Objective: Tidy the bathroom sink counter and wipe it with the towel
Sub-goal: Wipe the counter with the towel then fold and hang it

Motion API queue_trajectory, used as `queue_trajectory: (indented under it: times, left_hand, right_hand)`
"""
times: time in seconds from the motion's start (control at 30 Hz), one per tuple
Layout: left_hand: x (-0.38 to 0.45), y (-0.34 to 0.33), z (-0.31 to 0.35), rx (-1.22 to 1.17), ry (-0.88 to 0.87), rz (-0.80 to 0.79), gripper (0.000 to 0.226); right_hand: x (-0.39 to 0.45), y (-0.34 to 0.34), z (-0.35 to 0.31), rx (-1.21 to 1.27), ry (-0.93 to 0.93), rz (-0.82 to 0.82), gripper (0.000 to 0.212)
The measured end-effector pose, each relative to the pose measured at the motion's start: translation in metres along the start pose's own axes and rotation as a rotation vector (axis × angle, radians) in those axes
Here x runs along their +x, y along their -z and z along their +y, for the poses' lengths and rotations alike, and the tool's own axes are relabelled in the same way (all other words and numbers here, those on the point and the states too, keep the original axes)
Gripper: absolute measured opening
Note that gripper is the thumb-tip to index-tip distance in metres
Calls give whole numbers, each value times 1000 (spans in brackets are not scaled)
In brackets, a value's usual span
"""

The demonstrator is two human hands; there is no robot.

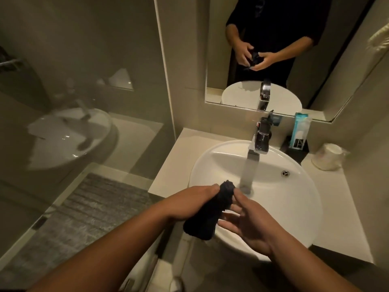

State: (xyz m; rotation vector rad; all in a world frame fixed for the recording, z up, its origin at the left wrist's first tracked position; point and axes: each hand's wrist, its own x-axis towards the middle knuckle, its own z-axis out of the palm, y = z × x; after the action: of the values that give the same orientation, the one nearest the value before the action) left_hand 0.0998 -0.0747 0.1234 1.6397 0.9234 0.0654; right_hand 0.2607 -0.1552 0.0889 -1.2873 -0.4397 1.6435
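over the near rim of the white sink [294,207], your left hand [189,204] is closed around a dark towel [210,209] that is twisted into a thick roll. one end of the towel sticks up past your left fingers, the other end hangs down below the hand. your right hand [247,218] is half open just beside the towel, its fingertips touching the upper part, the palm turned up. beyond both hands stands the chrome faucet [255,157]. further to the right of your right hand, on the counter [174,165], stand a blue packet [300,131] and a white roll in plastic wrap [328,157].
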Motion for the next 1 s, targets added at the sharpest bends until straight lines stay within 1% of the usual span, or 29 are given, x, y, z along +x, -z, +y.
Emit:
queue_trajectory:
  times: [0.07,0.13,0.2,0.23,0.33,0.4,0.43,0.5,0.6,0.63,0.73,0.8,0.87,0.93,1.0]
  left_hand:
    - [-6,-7,7,78,-38,-46,47]
    - [-12,-17,9,240,-135,-106,38]
    - [-14,-27,4,376,-213,-48,35]
    - [-14,-32,-2,370,-208,15,39]
    - [-16,-41,-17,237,-185,157,54]
    - [-17,-42,-24,216,-186,183,62]
    - [-19,-42,-26,231,-193,175,61]
    - [-21,-41,-31,324,-209,168,48]
    - [-28,-38,-38,428,-279,180,12]
    - [-31,-37,-40,435,-308,179,4]
    - [-43,-33,-41,430,-367,172,4]
    - [-52,-30,-37,427,-381,176,4]
    - [-58,-25,-29,496,-424,183,2]
    - [-64,-23,-17,620,-515,156,8]
    - [-67,-25,-4,730,-618,125,5]
  right_hand:
    - [-14,5,0,63,13,-24,36]
    - [-24,6,4,82,45,-21,34]
    - [-33,5,6,72,104,4,23]
    - [-37,5,8,68,134,24,23]
    - [-50,9,10,55,207,83,36]
    - [-58,13,12,50,255,126,39]
    - [-62,14,14,49,279,144,41]
    - [-68,14,18,69,319,187,43]
    - [-75,13,26,146,353,239,46]
    - [-78,12,30,179,358,254,48]
    - [-88,9,42,264,383,250,57]
    - [-98,8,48,213,382,246,64]
    - [-109,8,52,60,368,274,68]
    - [-121,10,54,-122,367,307,66]
    - [-132,12,55,-277,362,310,61]
